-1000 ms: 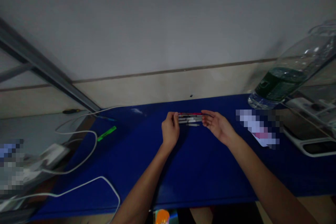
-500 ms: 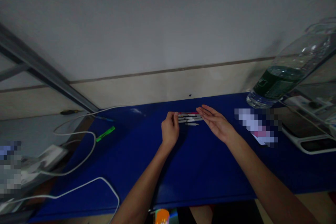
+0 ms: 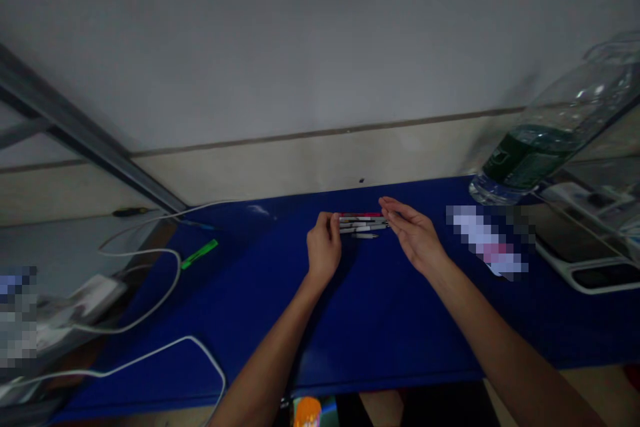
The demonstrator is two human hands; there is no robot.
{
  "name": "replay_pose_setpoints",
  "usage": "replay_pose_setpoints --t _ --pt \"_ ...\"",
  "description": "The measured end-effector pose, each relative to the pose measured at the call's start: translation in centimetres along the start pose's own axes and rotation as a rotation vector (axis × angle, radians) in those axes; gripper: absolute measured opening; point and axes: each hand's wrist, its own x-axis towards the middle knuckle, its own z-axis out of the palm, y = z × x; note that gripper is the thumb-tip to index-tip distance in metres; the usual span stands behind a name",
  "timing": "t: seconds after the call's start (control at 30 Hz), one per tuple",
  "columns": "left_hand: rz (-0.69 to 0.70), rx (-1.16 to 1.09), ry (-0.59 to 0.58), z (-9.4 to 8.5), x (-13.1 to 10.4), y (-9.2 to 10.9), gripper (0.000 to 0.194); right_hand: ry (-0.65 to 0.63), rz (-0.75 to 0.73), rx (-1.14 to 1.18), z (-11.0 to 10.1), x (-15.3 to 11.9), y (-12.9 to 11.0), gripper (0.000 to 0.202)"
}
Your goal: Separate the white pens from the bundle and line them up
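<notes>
Several pens (image 3: 361,224), one with a red barrel and the others mostly white or grey, lie side by side across the blue tabletop (image 3: 380,320). My left hand (image 3: 323,243) has curled fingers around their left ends, which it hides. At the right ends, my right hand (image 3: 413,230) is held edge-on with its fingers stretched out, near or touching the tips. The nearest pen (image 3: 365,236) is short and sits slightly apart from the bundle on the near side.
A green item (image 3: 200,254) lies to the left beside a white cable (image 3: 177,280). On the right stand a large clear bottle (image 3: 525,153) and a white-framed device with a dark top (image 3: 565,233). A blurred item (image 3: 483,237) lies closer in. The wall (image 3: 320,153) rises behind.
My right hand has shifted slightly right, away from the pens, so more of their right ends shows. My left hand stays at the left ends.
</notes>
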Motion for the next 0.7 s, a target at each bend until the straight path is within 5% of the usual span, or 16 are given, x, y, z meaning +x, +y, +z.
replay_pose_setpoints --t 0.5,0.7 --pt "-0.01 -0.011 0.036 -0.13 -0.18 0.45 0.034 0.026 0.011 0.008 0.3 -0.22 0.62 0.017" --pt "0.09 0.026 -0.09 -0.08 -0.12 -0.05 0.034 0.084 -0.078 -0.035 0.39 -0.25 0.07 0.013"
